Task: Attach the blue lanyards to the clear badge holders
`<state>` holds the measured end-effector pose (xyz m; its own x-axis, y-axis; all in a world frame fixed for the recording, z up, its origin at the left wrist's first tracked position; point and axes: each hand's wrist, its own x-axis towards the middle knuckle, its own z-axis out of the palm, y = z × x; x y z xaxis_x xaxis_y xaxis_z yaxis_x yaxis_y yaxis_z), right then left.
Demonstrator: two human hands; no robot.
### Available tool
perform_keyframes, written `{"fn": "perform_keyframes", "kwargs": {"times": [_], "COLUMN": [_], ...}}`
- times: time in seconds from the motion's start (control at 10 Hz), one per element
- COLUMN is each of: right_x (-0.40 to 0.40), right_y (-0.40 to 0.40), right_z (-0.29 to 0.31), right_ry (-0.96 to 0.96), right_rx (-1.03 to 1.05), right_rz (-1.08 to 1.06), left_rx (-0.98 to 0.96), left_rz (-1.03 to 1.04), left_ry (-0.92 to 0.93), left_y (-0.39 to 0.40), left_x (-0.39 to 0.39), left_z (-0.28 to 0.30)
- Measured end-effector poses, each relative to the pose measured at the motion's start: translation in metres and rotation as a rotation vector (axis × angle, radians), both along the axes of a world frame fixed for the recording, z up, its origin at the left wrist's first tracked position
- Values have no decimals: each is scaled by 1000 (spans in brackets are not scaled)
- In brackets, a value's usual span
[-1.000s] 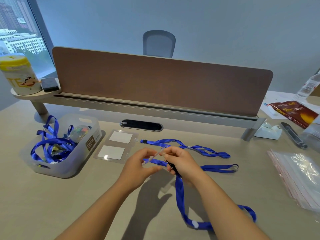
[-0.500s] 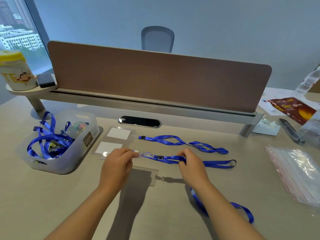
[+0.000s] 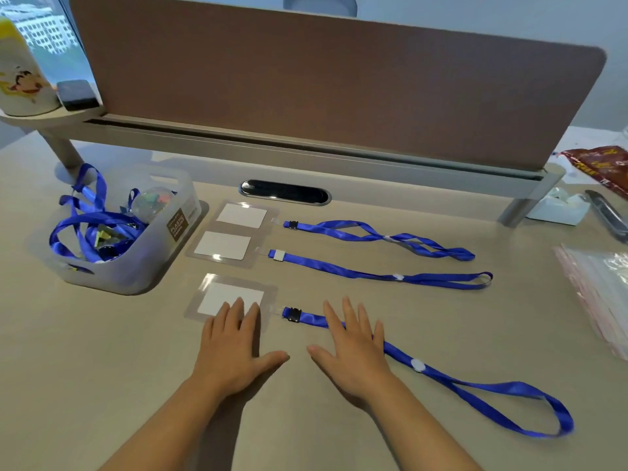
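Three clear badge holders with white cards lie in a column on the desk, each with a blue lanyard running off to the right. The nearest holder (image 3: 228,298) joins its lanyard (image 3: 475,389) at a black clip (image 3: 293,314). My left hand (image 3: 234,341) lies flat with straight fingers on that holder's lower right corner. My right hand (image 3: 353,341) lies flat across the lanyard just right of the clip. The middle holder (image 3: 222,246) has its lanyard (image 3: 373,274), and the far holder (image 3: 242,215) has a twisted lanyard (image 3: 377,235).
A translucent plastic bin (image 3: 146,266) at the left holds several loose blue lanyards. A brown divider panel (image 3: 323,93) runs along the back. Clear zip bags (image 3: 598,283) lie at the right edge, with a red packet (image 3: 598,168) behind them.
Both hands let go of the lanyard and holder, which now lie laid out on the desk. The hands have flattened on top of them. The camera has tilted down and moved closer.
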<state>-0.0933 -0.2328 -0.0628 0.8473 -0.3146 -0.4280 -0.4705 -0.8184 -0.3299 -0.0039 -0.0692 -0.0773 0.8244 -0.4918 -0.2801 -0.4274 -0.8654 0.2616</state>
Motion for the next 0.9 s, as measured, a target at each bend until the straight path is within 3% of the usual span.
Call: {"fn": "perform_keyframes", "kwargs": {"times": [0.3,0.6,0.8,0.9], "right_x": [10,4,8,-1], "right_y": [-6,-19,-21,-11], "right_z": [-17,-17,-13,3], "right_ry": [27,70,70,-4], "right_rx": [-166,-230,-244,-214], "right_rz": [134,-26,-19,-21], "left_rx": [3,9,-1,-133], "left_rz": [103,165,135,115], "left_ry": [-112,-118,-98,-52], "left_y": [8,21,28,26], "left_x": [8,27,32,28], "left_z": [-15,-11,-6,9]}}
